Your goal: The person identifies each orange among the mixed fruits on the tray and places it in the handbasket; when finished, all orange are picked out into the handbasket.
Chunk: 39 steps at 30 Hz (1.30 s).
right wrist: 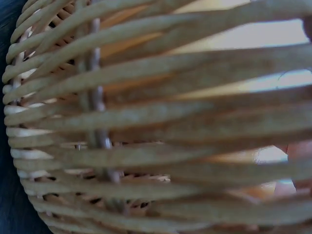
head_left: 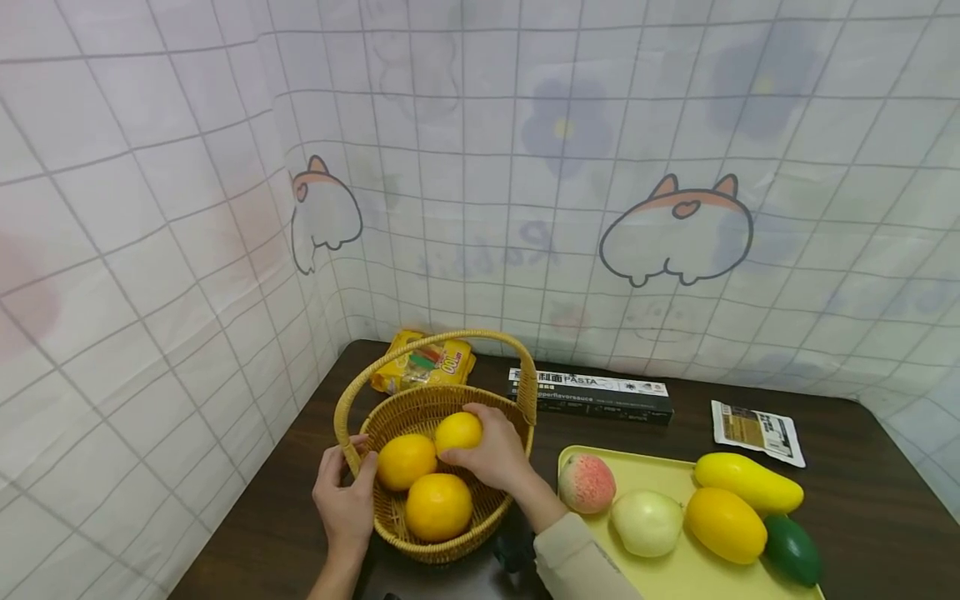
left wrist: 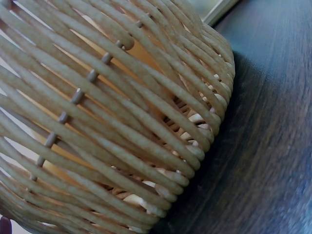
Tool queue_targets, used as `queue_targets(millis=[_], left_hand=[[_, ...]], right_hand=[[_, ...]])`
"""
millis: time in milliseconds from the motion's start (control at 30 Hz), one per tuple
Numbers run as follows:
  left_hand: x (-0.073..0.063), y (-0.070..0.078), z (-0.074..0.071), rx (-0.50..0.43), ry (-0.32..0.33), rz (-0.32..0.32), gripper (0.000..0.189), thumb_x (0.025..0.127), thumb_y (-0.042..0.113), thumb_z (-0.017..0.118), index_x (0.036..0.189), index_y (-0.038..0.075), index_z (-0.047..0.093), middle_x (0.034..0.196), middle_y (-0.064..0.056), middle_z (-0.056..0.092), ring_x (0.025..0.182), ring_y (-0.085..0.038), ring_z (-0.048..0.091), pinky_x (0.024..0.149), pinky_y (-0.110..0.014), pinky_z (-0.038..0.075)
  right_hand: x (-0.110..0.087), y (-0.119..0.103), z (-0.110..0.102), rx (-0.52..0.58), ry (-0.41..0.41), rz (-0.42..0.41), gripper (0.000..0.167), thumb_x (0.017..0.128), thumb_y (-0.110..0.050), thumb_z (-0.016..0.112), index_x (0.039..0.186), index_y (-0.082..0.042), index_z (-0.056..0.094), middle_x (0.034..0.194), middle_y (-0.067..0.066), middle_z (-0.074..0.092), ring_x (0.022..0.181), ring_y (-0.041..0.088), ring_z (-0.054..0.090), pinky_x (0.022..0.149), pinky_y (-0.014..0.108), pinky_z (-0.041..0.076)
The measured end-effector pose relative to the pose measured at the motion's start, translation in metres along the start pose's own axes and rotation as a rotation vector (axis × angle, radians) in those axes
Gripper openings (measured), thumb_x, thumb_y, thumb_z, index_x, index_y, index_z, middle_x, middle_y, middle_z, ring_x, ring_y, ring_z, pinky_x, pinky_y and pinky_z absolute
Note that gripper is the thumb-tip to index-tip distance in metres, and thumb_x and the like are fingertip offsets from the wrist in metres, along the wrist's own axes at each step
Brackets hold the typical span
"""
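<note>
A woven wicker basket (head_left: 442, 550) with a tall arched handle stands on the table, and its slatted side wall (left wrist: 107, 122) fills the left wrist view. My left hand (head_left: 345, 500) grips its left rim at the foot of the handle, thumb inside. Reaching in over the right rim, my right hand (head_left: 491, 450) holds a round yellow fruit (head_left: 458, 432) between thumb and fingers. Two orange-yellow fruits lie in the basket beside it, one at the left (head_left: 407, 462) and one at the front (head_left: 439, 507). The right wrist view shows the weave (right wrist: 146, 117) close up.
Right of the basket, a yellow tray (head_left: 660, 575) carries a peach (head_left: 587, 483), a pale green fruit (head_left: 647, 522), a mango (head_left: 750, 483), an orange-yellow fruit (head_left: 726, 525) and a dark green fruit (head_left: 792, 550). Behind are a yellow packet (head_left: 427, 364), a pasta box (head_left: 592, 396) and a sachet (head_left: 757, 432).
</note>
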State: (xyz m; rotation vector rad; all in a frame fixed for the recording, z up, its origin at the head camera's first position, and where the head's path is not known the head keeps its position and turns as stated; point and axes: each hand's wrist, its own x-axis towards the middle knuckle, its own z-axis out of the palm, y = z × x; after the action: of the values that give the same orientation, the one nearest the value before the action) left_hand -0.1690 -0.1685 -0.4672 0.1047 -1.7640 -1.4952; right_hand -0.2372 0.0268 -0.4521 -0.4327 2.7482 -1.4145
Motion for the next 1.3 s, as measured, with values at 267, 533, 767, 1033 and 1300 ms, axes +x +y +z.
queue_targets(millis=[267, 533, 767, 1033, 1300], left_hand=[[0.001, 0.001, -0.001, 0.014, 0.002, 0.001, 0.018, 0.084, -0.009, 0.068, 0.102, -0.006, 0.069, 0.099, -0.021, 0.062, 0.086, -0.017, 0.059, 0.079, -0.013, 0.043], [0.001, 0.002, 0.001, 0.015, 0.004, 0.004, 0.019, 0.083, -0.010, 0.068, 0.101, -0.007, 0.069, 0.095, -0.021, 0.062, 0.085, -0.019, 0.059, 0.079, -0.013, 0.043], [0.000, 0.003, 0.002, 0.060, 0.020, 0.012, 0.017, 0.084, -0.009, 0.067, 0.100, -0.004, 0.070, 0.095, -0.021, 0.062, 0.081, -0.014, 0.058, 0.076, -0.012, 0.044], [-0.001, 0.002, 0.000, 0.099, 0.032, 0.031, 0.015, 0.085, -0.007, 0.067, 0.099, -0.003, 0.070, 0.094, -0.020, 0.062, 0.079, -0.007, 0.057, 0.073, -0.014, 0.044], [0.000, 0.003, 0.000, 0.056, 0.012, 0.000, 0.016, 0.085, -0.008, 0.068, 0.100, -0.005, 0.070, 0.095, -0.022, 0.062, 0.081, -0.010, 0.058, 0.075, -0.012, 0.043]], right_hand=[[0.005, 0.000, 0.006, 0.027, -0.065, 0.060, 0.077, 0.082, -0.039, 0.077, 0.144, -0.008, 0.045, 0.138, 0.020, 0.047, 0.110, 0.034, 0.053, 0.078, 0.046, 0.048], [0.007, 0.001, 0.005, 0.054, -0.096, 0.086, 0.077, 0.084, -0.038, 0.076, 0.146, -0.007, 0.042, 0.140, 0.020, 0.045, 0.112, 0.035, 0.052, 0.082, 0.048, 0.048], [0.002, -0.001, 0.008, 0.043, -0.017, 0.027, 0.065, 0.088, -0.031, 0.073, 0.142, -0.008, 0.047, 0.140, 0.018, 0.047, 0.119, 0.036, 0.051, 0.090, 0.050, 0.046], [-0.017, -0.011, 0.004, 0.071, 0.086, -0.108, 0.044, 0.092, -0.023, 0.067, 0.133, -0.012, 0.056, 0.139, 0.009, 0.049, 0.125, 0.032, 0.050, 0.099, 0.052, 0.042], [-0.048, -0.007, -0.008, 0.108, 0.140, -0.214, 0.038, 0.090, -0.017, 0.069, 0.127, -0.010, 0.061, 0.133, 0.005, 0.053, 0.122, 0.025, 0.053, 0.098, 0.050, 0.044]])
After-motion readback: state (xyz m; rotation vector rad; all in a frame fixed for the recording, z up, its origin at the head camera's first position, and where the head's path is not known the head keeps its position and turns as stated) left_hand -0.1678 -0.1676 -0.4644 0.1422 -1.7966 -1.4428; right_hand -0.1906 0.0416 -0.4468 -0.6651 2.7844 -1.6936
